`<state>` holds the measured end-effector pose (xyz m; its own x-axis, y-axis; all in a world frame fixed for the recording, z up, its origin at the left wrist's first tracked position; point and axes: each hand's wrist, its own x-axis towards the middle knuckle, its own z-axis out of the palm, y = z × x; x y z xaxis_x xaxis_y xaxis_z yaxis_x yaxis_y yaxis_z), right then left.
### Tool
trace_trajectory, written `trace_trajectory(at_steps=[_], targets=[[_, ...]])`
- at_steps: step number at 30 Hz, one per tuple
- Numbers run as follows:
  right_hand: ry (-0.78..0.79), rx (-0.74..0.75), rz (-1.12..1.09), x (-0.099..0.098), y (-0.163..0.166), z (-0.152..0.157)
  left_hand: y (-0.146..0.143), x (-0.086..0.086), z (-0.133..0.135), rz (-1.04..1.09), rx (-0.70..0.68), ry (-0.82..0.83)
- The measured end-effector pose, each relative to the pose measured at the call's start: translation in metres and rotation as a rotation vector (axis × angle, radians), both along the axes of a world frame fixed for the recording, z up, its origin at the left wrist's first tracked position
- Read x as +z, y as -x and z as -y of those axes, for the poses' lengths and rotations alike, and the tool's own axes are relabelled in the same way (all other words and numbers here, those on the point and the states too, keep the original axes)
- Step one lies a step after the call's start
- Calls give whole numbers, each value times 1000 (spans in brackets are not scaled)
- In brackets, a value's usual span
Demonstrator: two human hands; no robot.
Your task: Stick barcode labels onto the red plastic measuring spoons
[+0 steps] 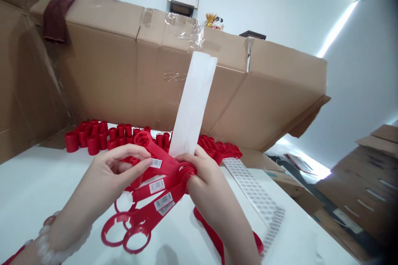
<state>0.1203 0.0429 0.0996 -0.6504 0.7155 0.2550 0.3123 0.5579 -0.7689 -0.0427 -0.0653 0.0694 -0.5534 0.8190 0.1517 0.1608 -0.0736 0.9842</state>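
The left hand point(107, 178) curves over the red ring-ended plastic strips point(161, 190), its fingers bent and its fingertips resting on the upper strip beside a barcode label point(156, 163). The right hand point(202, 178) closes around the stacked rings where the strips bunch together, fingers wrapped rather than spread. The hands sit just apart, with the bundle bridging them. A white paper sleeve point(191, 105) rises at 12 o'clock from just behind the right hand; its lower end is partly hidden, so I cannot tell whether the fingers pinch it. Beaded bracelet point(46, 236) circles the left wrist.

The strips' free ends fan out at 7 o'clock on the white surface point(40, 198), and another red strip point(211, 232) lies beneath the right forearm at 5 o'clock. A sheet of small labels point(255, 190) sits at 3 o'clock. Loose red plastic cylinders point(90, 138) cluster at 11 o'clock against a tall cardboard box point(155, 78).

The risks are mostly slippage. The smooth plastic could slide out of the bundle if the right hand's grip loosens, and the thin sleeve could crease or tear if forced over the rigid rings. The fanned ends could also snag the strip below.
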Motion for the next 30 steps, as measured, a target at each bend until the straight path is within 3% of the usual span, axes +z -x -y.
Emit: trace_trajectory(at_steps=[5, 20, 30], targets=[[17, -13, 22, 2, 1, 4, 1, -1, 0, 45, -48, 7], [-29, -13, 2, 1, -2, 3, -6, -8, -4, -104, 113, 41], [-49, -31, 35, 2, -2, 3, -5, -12, -9, -158, 120, 64]])
